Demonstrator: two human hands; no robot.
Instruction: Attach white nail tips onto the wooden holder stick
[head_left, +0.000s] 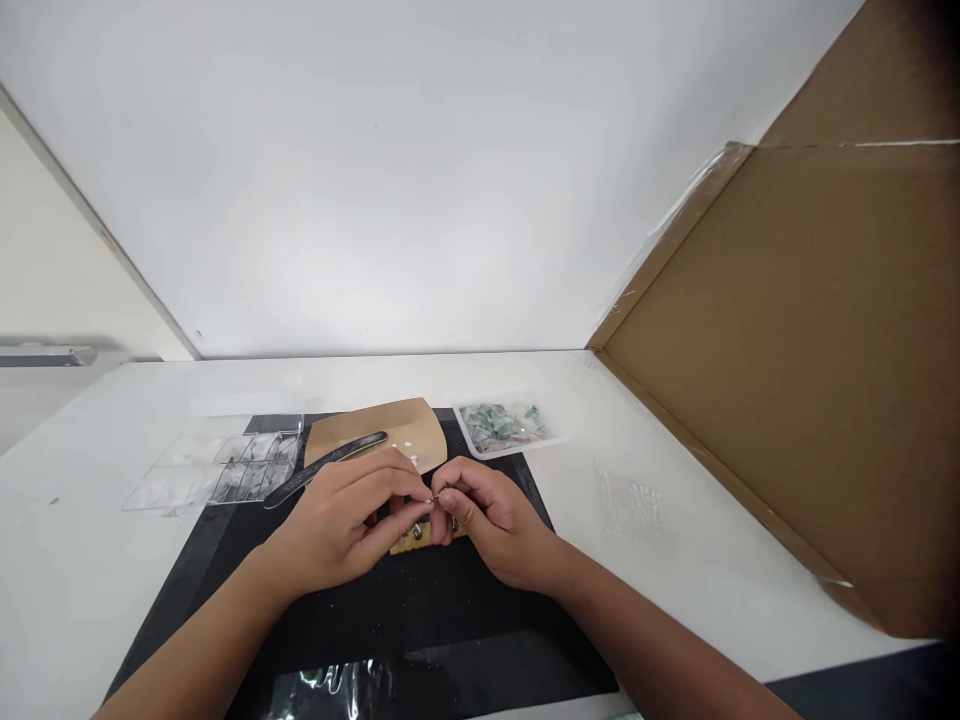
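My left hand point(364, 510) and my right hand point(491, 520) meet over the black mat, each with thumb and forefinger pinched. Between their fingertips is a tiny dark, shiny piece point(434, 498), too small to make out. Just beneath the fingers lies a yellow block point(407, 545) with metal studs on it, partly hidden by both hands. Behind my left hand a sheet of brown paper point(427, 428) carries several small white flakes. A black nail file point(324, 468) slants across the paper's left side.
A clear compartment box point(225, 465) stands at the left, its lid open. Behind my right hand is a white tray point(480, 453) of small greenish packets. Several clear little pieces point(634, 505) lie to the right. Clear plastic point(330, 690) shines on the mat point(420, 630). A cardboard panel point(787, 350) borders the right.
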